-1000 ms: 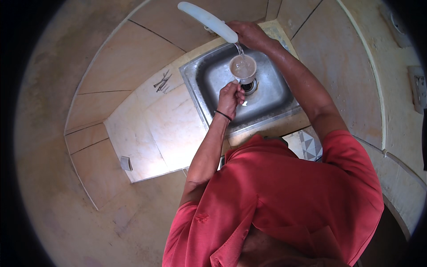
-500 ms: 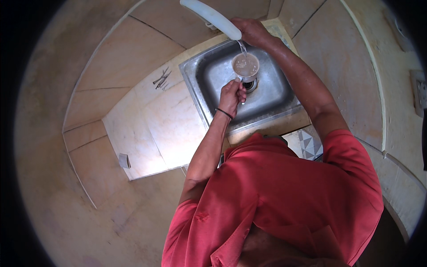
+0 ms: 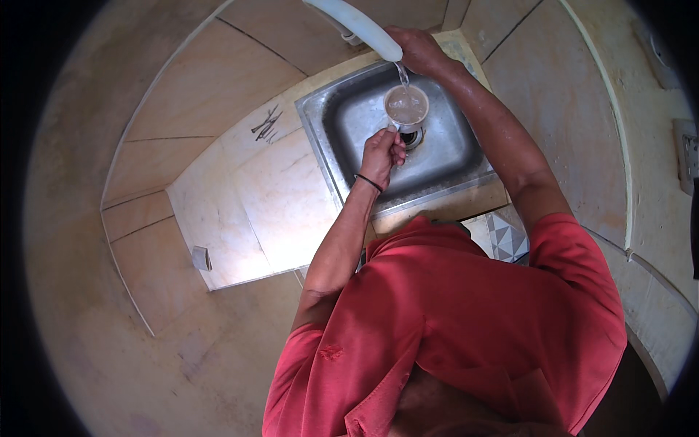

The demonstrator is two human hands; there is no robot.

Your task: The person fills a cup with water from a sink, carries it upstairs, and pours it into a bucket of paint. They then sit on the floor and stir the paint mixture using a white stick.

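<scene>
My left hand (image 3: 381,153) is closed on the handle of a light-coloured cup (image 3: 405,125), held over the sink (image 3: 349,138). The cup is full of cloudy, stirred-up water. From the white curved faucet spout (image 3: 364,25) a stream of water (image 3: 403,75) falls into it. Beyond the spout, my right hand (image 3: 422,52) is curled at the back edge of the sink. The spout partly covers its fingers, and whatever they grip is hidden. Just below the cup, the dark drain (image 3: 412,138) is partly in sight.
A pale tiled counter (image 3: 255,197) extends left of the sink, with several thin dark pieces (image 3: 267,125) near the wall. A small grey-white object (image 3: 202,258) sits at its far left corner. Tiled walls (image 3: 211,80) enclose the back and sides. A socket plate (image 3: 686,154) is at right.
Water keeps running into the cup, and its contents look paler and less brown. The view has shifted slightly. Both hands stay in nearly the same place.
</scene>
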